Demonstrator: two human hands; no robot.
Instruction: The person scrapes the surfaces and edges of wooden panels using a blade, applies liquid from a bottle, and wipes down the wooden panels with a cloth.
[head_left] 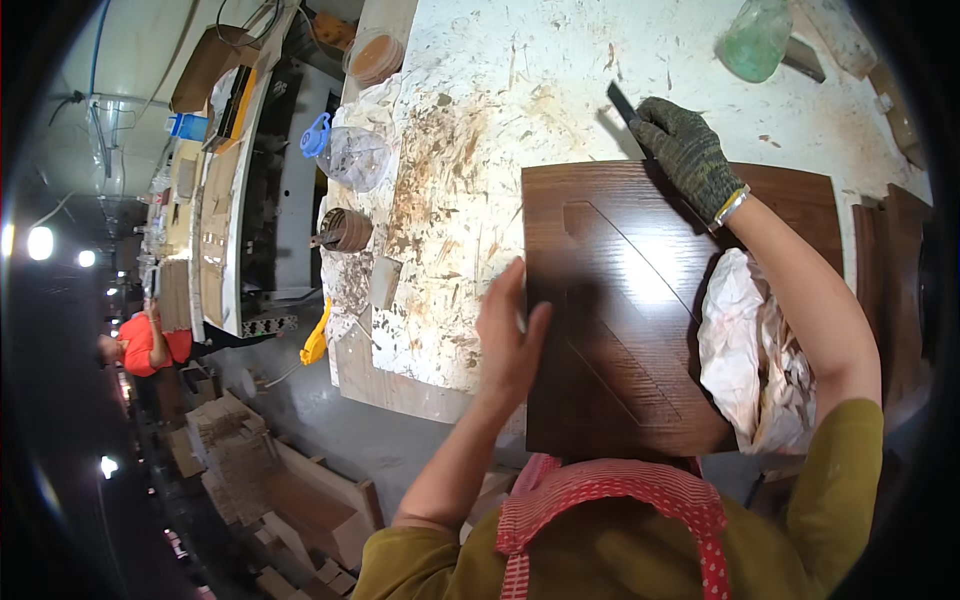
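A dark brown wood-grain panel [610, 330] with thin grooved lines lies on the work table in front of me. My right hand [688, 155], in a dark knitted glove, is over the panel's far edge. It is closed round a dark, flat, strip-like tool [622, 103], whose end sticks out past the fingers over the table; its exact kind is hard to make out. At the panel's left edge is my bare left hand [512, 335], slightly blurred, with thumb and fingers apart and nothing in them. A crumpled white rag [732, 330] rests on the panel's right side, below my right forearm.
The table [480, 120] is pale and stained. Along its left side are a round tub [374, 58], a clear bottle with a blue cap [355, 158], a brown-stained can [347, 230] and a yellow-handled tool [316, 338]. A green-tinted bottle [755, 45] stands far right. A person in red [150, 342] is off left.
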